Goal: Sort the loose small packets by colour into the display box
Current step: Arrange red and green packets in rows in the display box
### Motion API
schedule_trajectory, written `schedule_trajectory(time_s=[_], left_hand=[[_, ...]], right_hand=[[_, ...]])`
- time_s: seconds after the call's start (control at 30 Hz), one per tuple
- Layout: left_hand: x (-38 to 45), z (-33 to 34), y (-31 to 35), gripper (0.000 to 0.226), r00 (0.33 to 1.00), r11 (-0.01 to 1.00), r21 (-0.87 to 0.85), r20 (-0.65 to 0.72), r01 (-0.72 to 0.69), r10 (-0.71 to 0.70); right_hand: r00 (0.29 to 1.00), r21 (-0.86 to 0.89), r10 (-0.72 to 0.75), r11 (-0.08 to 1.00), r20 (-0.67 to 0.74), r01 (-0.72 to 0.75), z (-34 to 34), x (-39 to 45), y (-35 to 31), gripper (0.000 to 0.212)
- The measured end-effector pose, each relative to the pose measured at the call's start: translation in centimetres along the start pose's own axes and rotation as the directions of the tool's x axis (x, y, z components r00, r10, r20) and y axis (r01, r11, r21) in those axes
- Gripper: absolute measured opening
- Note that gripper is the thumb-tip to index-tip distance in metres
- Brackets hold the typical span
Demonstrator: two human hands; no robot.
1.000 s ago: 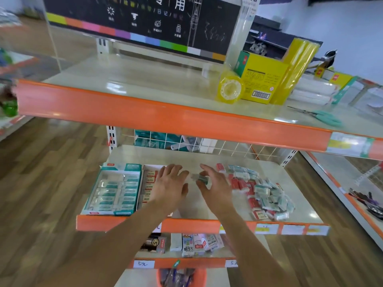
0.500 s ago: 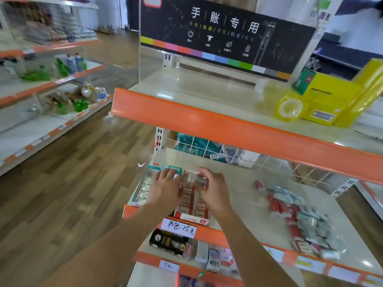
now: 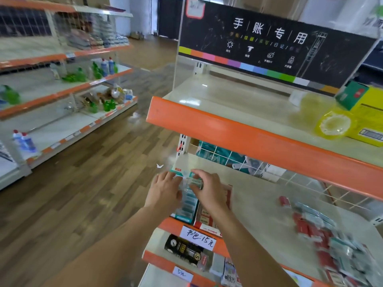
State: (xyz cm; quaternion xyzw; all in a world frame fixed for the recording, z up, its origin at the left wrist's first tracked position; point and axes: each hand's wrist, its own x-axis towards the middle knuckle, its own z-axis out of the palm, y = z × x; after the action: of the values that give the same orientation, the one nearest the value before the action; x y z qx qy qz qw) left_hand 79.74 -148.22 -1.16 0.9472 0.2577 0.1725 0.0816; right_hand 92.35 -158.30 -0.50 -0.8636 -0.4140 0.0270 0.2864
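Both hands meet over the far end of the teal display box (image 3: 187, 206) at the left of the middle shelf (image 3: 255, 206). Right hand (image 3: 209, 189) pinches a small teal packet (image 3: 195, 181), its long axis lying crosswise to the box's rows. Left hand (image 3: 165, 188) rests on the box with fingers fairly straight; its fingertips are blurred. A red box (image 3: 207, 219) beside it is mostly hidden by the right wrist. Loose red and teal packets (image 3: 331, 241) lie smeared by motion at the right.

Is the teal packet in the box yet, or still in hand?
Still in hand: the right hand pinches the teal packet above the teal box; the left hand is alongside.
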Motion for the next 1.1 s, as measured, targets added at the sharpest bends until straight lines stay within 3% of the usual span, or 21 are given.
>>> schedule_trajectory(time_s=[0.53, 0.8, 0.93, 1.1], left_hand=[[1.0, 0.9, -2.5, 0.062, 0.992, 0.997, 0.010, 0.095, 0.081, -0.081], [1.3, 0.8, -2.6, 0.060, 0.993, 0.995, -0.012, 0.064, 0.096, -0.095], [1.3, 0.7, -2.7, 0.060, 0.991, 0.994, -0.018, 0.080, 0.112, -0.110], [1.5, 0.2, -2.4, 0.056, 0.991, 0.995, 0.019, 0.085, 0.102, -0.103]], right_hand=[[0.995, -0.112, -0.057, 0.992, 0.078, 0.066, 3.2, 2.4, -2.3, 0.030], [0.997, -0.043, -0.007, 0.999, 0.074, 0.010, 4.0, 3.0, -2.9, 0.032], [0.997, -0.020, 0.028, 0.999, 0.072, -0.027, 4.2, 3.1, -3.1, 0.018], [0.995, -0.037, 0.020, 0.999, 0.094, -0.016, 3.8, 2.9, -2.9, 0.019]])
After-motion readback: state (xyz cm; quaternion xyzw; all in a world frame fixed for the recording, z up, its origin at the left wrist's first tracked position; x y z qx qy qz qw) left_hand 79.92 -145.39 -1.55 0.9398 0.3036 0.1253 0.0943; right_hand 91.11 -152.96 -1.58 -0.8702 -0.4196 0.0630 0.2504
